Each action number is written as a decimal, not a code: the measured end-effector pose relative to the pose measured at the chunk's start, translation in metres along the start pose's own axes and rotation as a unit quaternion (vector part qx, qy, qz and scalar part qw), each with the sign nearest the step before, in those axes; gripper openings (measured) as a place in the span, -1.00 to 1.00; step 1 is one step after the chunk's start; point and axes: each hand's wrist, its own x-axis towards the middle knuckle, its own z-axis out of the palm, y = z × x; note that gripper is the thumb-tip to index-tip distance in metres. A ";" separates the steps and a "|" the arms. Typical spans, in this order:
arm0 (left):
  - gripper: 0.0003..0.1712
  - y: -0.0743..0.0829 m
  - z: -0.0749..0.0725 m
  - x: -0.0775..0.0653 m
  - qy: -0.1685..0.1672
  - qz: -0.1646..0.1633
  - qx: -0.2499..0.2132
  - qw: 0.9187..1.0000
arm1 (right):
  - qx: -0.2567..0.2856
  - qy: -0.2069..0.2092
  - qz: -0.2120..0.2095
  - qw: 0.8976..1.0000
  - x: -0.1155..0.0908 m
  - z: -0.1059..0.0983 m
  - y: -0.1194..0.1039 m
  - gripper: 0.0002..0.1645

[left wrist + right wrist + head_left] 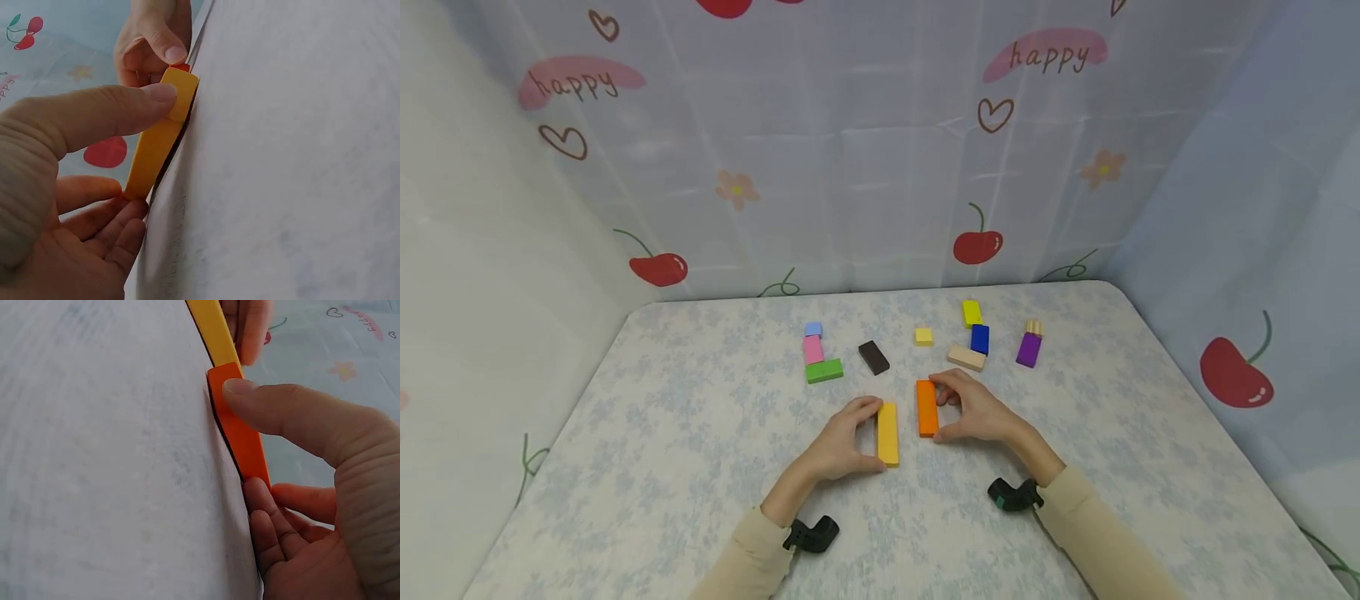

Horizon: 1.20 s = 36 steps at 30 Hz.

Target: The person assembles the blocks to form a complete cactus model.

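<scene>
My left hand [842, 442] holds a yellow block [888, 435] by its two ends, thumb at the near end and fingers at the far end. To its right, my right hand [973, 410] grips an orange block [927, 408] the same way, between thumb and fingertips. Both long blocks point away from me, roughly side by side with a small gap, the orange one slightly farther off. In the left wrist view the thumb presses on the end of the yellow block [159, 144]. The right wrist view has the thumb on the end of the orange block [240, 431].
Behind the hands lie a black block [874, 357] and a small pale yellow block [923, 337]. Back left are green [824, 371], pink [813, 349] and light blue [813, 329] blocks. Back right are beige [966, 358], blue [980, 338], bright yellow [972, 312] and purple [1029, 350] blocks.
</scene>
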 end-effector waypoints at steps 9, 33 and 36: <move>0.06 0.017 0.011 -0.017 0.006 0.009 0.018 1.000 | -0.009 0.004 -0.002 1.000 -0.004 -0.001 -0.002 0.07; 0.04 0.042 0.053 -0.052 0.005 0.004 0.033 0.999 | -0.010 -0.013 -0.046 0.999 0.000 0.012 -0.017 0.07; 0.04 0.040 0.054 -0.052 0.008 0.010 0.035 0.999 | -0.017 -0.015 -0.043 0.999 -0.001 0.015 -0.017 0.08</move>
